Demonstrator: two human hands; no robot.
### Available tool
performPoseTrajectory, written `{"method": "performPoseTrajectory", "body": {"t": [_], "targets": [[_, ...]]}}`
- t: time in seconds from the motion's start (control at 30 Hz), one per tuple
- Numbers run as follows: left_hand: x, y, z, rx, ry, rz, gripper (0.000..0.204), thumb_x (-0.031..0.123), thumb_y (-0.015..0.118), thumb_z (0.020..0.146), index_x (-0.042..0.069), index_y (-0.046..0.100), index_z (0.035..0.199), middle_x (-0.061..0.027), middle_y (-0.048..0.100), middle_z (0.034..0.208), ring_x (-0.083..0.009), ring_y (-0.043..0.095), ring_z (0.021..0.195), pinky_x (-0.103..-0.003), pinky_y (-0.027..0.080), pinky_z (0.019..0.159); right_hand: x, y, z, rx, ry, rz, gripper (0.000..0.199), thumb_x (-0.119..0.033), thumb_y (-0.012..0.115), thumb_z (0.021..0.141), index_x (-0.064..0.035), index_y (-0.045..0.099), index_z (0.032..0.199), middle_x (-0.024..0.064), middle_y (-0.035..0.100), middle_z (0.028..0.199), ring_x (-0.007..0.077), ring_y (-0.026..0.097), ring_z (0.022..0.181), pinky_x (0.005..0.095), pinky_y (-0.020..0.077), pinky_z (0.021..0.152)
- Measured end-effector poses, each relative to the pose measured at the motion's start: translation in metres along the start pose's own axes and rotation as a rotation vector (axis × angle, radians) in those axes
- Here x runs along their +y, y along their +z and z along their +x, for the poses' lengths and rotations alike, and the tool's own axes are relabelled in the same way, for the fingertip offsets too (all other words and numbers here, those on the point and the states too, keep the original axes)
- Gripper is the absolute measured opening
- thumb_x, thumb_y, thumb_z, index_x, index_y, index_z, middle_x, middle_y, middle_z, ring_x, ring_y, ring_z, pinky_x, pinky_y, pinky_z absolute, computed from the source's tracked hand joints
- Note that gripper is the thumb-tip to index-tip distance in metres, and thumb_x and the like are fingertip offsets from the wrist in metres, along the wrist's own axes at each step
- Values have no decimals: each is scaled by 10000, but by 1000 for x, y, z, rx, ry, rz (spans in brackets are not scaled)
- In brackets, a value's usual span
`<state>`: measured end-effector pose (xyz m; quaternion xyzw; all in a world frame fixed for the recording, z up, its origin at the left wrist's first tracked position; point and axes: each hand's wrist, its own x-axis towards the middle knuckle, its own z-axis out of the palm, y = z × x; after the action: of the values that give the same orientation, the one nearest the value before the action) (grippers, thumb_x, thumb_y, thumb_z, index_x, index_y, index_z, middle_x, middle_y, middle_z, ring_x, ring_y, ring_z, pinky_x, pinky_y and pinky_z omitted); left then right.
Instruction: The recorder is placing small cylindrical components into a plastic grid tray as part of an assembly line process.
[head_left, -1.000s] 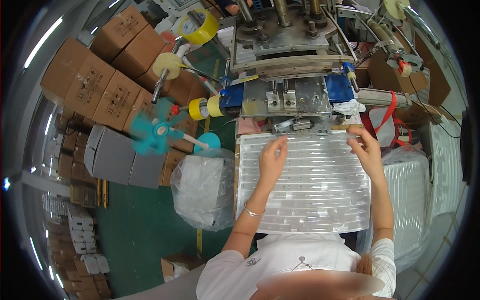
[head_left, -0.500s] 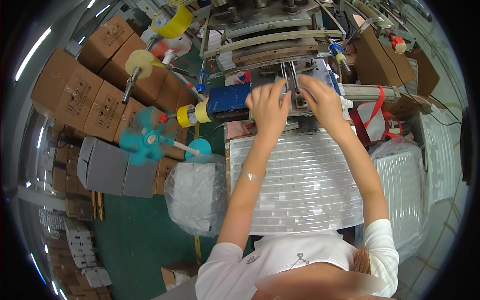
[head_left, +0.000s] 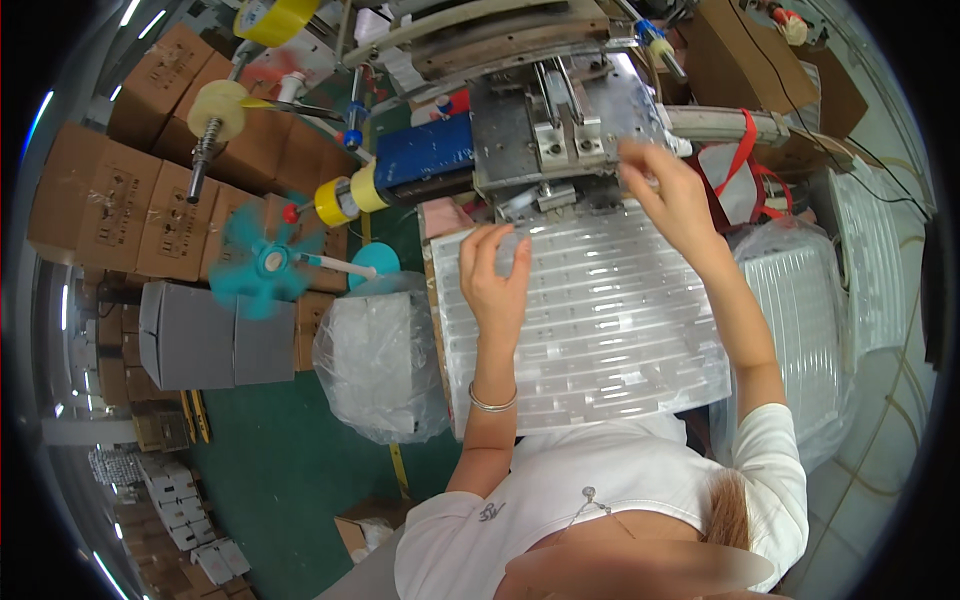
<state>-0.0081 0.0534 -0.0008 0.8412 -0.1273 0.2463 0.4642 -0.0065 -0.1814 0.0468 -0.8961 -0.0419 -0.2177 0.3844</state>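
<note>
My left hand (head_left: 495, 275) lies flat on the clear plastic tray (head_left: 590, 320) that rests across my lap, its fingers (head_left: 480, 245) spread loosely and open, the tips close to the tray's far edge. A silver bangle (head_left: 492, 404) sits on that wrist. The tray is ribbed in long rows and shines under the light; it reaches from just below my left fingers back to my white shirt (head_left: 600, 490).

My right hand (head_left: 665, 190) is raised beyond the tray's far right corner, at the front of the metal machine (head_left: 560, 130). Its fingers (head_left: 640, 160) are curled together, pinched on what looks like a small pale piece, though it is too small for me to tell what it is. They hover just beside the machine's steel plate with its two upright brackets.

Left of my left fingers, a bagged stack in clear plastic (head_left: 378, 360) stands on the green floor (head_left: 270, 470), and beyond it a teal fan (head_left: 262, 265) spins, blurred. Further left a grey box (head_left: 205, 335) and brown cartons (head_left: 120, 190) are piled. Above the fan, rolls of tape (head_left: 340, 198) sit on spindles beside a blue block (head_left: 425, 160) of the machine.

Right of my right forearm, another bag holds a stack of trays (head_left: 800, 320), with a red strap (head_left: 740, 165) just beyond it.
</note>
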Motion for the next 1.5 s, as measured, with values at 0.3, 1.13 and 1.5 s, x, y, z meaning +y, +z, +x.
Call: {"method": "performPoseTrajectory", "body": {"t": [0.3,1.13,1.5], "targets": [[4,15,-16,-60,-148,-190,221,149,687,805,48,621,990,-105,618,1013,-204,577,913,-298,447,714,53,12,-141,-604,-396,-355,136,-98,574,759,-117,641,876,70,557,817,239,601,760,359,512,613],[9,12,16,-143,-42,88,204,51,518,754,65,610,935,-102,563,930,-291,536,869,-388,434,774,-1,-3,-26,-80,43,428,205,-121,631,839,-52,647,1032,80,595,1080,177,589,982,259,514,705],[46,50,141,-309,206,513,325,396,626,799,123,687,965,-112,644,891,-299,639,780,-382,493,655,-2,15,35,239,-101,183,242,-102,681,800,-18,618,1018,108,650,936,192,636,725,285,531,620]]}}
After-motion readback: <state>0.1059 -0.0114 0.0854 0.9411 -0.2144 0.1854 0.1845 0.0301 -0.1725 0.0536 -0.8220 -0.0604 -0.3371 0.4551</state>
